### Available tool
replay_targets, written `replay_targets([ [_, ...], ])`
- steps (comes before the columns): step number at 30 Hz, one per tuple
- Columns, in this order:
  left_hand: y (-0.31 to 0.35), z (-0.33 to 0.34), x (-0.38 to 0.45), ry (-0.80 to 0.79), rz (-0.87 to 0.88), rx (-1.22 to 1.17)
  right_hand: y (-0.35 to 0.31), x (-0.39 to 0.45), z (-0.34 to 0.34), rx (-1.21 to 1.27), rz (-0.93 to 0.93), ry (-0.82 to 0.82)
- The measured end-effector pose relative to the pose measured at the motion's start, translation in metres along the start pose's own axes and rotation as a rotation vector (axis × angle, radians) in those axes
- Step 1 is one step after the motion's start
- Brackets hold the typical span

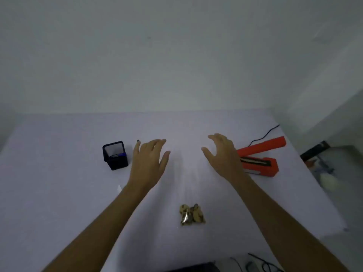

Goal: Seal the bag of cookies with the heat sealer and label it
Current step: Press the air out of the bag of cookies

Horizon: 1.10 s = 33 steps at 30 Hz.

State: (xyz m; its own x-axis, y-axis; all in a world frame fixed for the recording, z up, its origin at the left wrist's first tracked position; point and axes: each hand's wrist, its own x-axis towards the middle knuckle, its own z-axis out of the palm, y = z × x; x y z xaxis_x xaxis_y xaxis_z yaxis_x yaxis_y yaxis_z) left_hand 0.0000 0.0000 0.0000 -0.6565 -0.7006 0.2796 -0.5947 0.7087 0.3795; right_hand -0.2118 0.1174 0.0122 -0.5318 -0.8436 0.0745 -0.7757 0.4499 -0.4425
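A clear plastic bag (186,179) lies lengthwise on the white table, hard to make out, with several cookies (191,214) bunched at its near end. My left hand (149,161) hovers open to the left of the bag's far end, fingers spread, holding nothing. My right hand (222,154) hovers open on the right of it, also holding nothing. The orange heat sealer (261,156) lies just right of my right hand with its jaw raised. A small white slip (119,187), perhaps a label, lies beside my left wrist.
A black mesh pen holder (115,155) with a dark marker inside stands left of my left hand. The sealer's black cord (264,134) runs to the table's far right edge. Cables (261,263) and a dark object lie at the near edge. Clutter sits beyond the right edge.
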Motion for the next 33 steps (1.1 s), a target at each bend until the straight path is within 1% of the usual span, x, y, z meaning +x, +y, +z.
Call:
replay_targets([
  [2,-0.004,0.010,-0.007,0.011,0.013,-0.017,0.006,-0.011,0.015,0.012,-0.002,0.013],
  [4,-0.010,0.030,-0.023,0.009,0.019,-0.022,0.017,-0.032,0.034,0.016,0.022,-0.036],
  [9,-0.018,0.090,-0.059,-0.090,0.058,-0.031,0.036,-0.070,0.090,0.050,0.061,-0.162],
  [12,-0.011,0.129,-0.078,-0.169,0.060,-0.051,0.050,-0.081,0.121,0.058,0.047,-0.236],
  [16,0.001,0.170,-0.093,-0.276,0.037,-0.124,0.064,-0.084,0.146,0.057,0.027,-0.254],
  [20,0.010,0.187,-0.091,-0.355,0.002,-0.113,0.073,-0.085,0.156,0.068,0.020,-0.256],
  [23,0.006,0.195,-0.092,-0.414,-0.035,-0.068,0.083,-0.086,0.162,0.062,0.026,-0.301],
  [26,-0.001,0.202,-0.094,-0.411,-0.050,-0.064,0.090,-0.086,0.164,0.074,0.019,-0.336],
  [30,-0.006,0.204,-0.087,-0.369,-0.085,-0.104,0.093,-0.080,0.164,0.063,0.008,-0.317],
  [33,-0.009,0.201,-0.079,-0.380,-0.103,-0.110,0.086,-0.070,0.170,0.040,0.012,-0.348],
])
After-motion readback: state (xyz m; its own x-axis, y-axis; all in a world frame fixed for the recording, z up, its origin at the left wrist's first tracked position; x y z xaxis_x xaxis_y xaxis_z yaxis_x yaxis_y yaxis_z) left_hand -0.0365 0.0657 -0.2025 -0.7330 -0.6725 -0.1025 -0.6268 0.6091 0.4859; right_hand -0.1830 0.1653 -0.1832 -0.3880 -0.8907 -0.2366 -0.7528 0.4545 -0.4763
